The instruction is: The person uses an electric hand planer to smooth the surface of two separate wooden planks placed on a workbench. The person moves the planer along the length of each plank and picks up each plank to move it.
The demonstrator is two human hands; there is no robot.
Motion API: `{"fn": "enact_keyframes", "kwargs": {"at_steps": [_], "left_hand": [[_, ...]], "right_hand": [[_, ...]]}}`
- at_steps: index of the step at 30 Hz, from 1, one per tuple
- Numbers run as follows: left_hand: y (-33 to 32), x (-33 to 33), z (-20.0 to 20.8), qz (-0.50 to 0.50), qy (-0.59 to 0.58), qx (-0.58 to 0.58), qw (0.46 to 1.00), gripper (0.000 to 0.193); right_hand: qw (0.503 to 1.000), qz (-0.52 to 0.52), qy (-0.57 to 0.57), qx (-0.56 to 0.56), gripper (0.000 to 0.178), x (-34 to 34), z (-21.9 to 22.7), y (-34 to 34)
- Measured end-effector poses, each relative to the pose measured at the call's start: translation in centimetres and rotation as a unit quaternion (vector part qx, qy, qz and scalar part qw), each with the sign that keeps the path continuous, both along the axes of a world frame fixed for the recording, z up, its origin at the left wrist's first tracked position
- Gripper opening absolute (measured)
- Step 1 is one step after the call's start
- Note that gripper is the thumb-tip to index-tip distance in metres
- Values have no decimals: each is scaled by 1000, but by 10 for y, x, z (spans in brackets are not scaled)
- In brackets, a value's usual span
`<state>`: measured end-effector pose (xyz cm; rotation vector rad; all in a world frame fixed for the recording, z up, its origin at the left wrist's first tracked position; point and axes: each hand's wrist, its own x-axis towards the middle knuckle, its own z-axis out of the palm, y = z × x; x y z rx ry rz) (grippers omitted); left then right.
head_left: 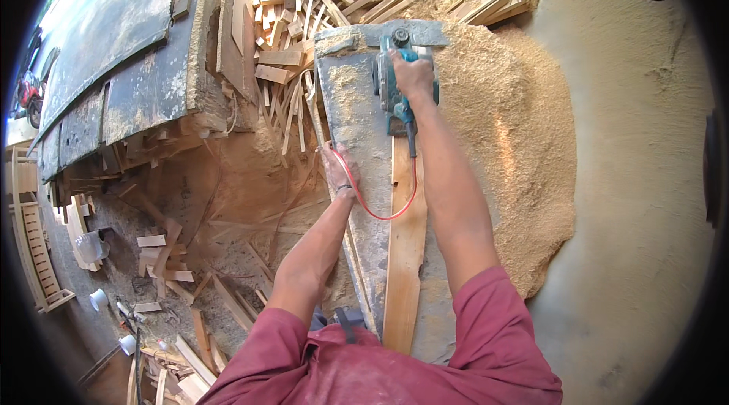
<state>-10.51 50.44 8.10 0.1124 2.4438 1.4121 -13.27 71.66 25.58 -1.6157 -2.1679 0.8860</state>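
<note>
My right hand (414,76) is wrapped round the handle of a teal electric hand planer (391,93), which sits flat on the far end of a long pale wooden board (405,253). The board lies lengthwise on a worn grey bench (353,101), its near end reaching my body. From the planer's back a red cord (380,216) loops down and across to my left hand (339,169). That hand is at the bench's left edge, with its fingers closed round the cord; part of the grip is hidden.
A big heap of sawdust (516,131) rises along the bench's right side. Wood offcuts (285,55) pile up beyond it and on the left. A large dark-topped table (129,63) stands at the far left. Scrap pieces (228,302) and a clear plastic container (93,247) lie lower left.
</note>
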Motion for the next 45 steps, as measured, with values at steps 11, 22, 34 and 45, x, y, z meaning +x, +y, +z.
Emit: {"fn": "enact_keyframes", "kwargs": {"at_steps": [11, 22, 34, 45], "left_hand": [[-92, 12, -50, 53, -117, 173, 976, 40], [-447, 117, -93, -241, -138, -217, 936, 32], [-454, 99, -112, -240, -70, -172, 953, 31], [-553, 122, -85, -390, -95, -227, 887, 31]], "right_hand": [[997, -77, -20, -19, 74, 86, -14, -93], [994, -94, 9, -61, 61, 174, -34, -176], [992, -99, 73, 10, 51, 278, -60, -288], [977, -124, 136, -110, 44, 428, -21, -459]]}}
